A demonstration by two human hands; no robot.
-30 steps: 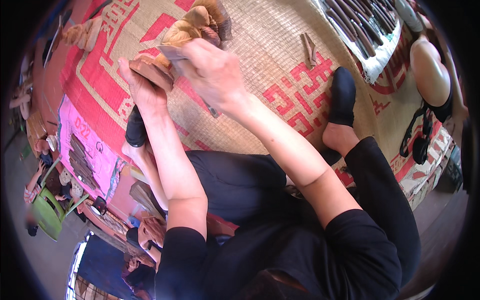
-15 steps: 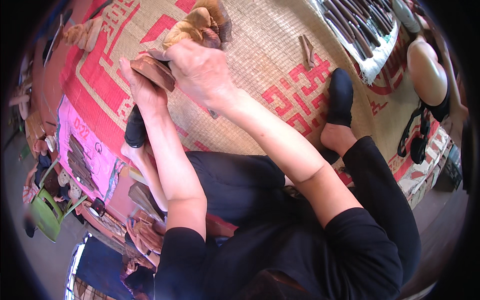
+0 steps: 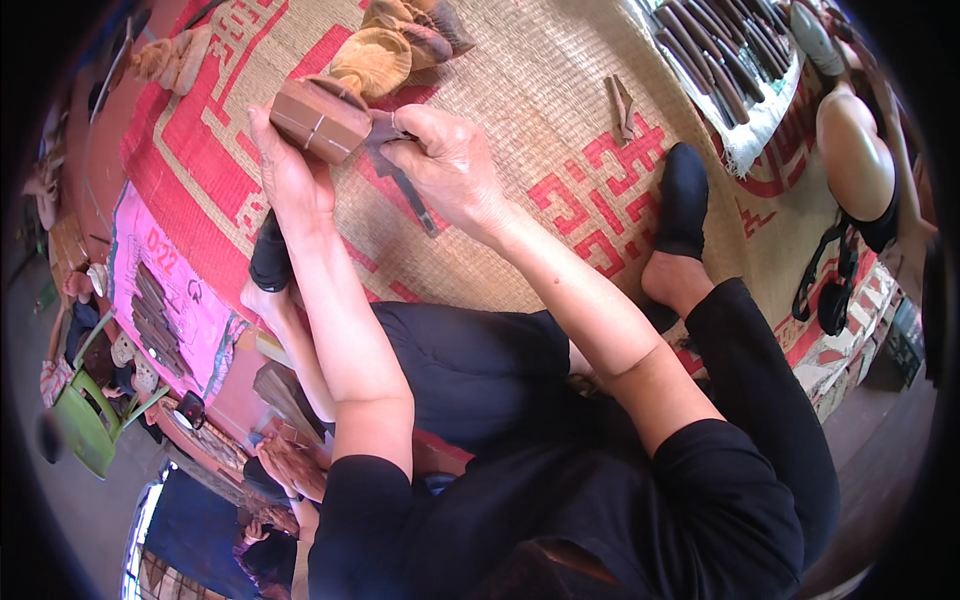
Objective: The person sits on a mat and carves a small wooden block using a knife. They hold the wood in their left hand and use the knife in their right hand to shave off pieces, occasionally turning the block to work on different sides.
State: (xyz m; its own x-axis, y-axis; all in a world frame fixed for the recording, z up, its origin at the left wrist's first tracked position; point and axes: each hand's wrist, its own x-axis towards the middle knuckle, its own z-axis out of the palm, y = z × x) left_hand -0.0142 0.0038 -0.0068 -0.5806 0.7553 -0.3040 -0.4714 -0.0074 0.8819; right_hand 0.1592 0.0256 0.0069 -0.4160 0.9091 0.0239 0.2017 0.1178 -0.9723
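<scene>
- Fingers of the left hand (image 3: 285, 170) wrap around a brown rectangular wooden block (image 3: 320, 120), holding it above the woven straw mat with red patterns (image 3: 540, 90).
- Right hand (image 3: 445, 165) is clenched on a dark metal carving tool (image 3: 405, 180), its tip against the block.
- Pale carved wooden pieces (image 3: 385, 50) lie on the mat just beyond the block.
- Dark-handled chisels (image 3: 715, 50) lie in a row on white cloth, well apart.

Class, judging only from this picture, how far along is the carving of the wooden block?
Done: the wooden block is squared and carries marked lines. In hand: the left hand steadies it while the right hand presses a dark chisel against it. Left: no figure shows yet, unlike the carved pieces on the woven mat.
</scene>
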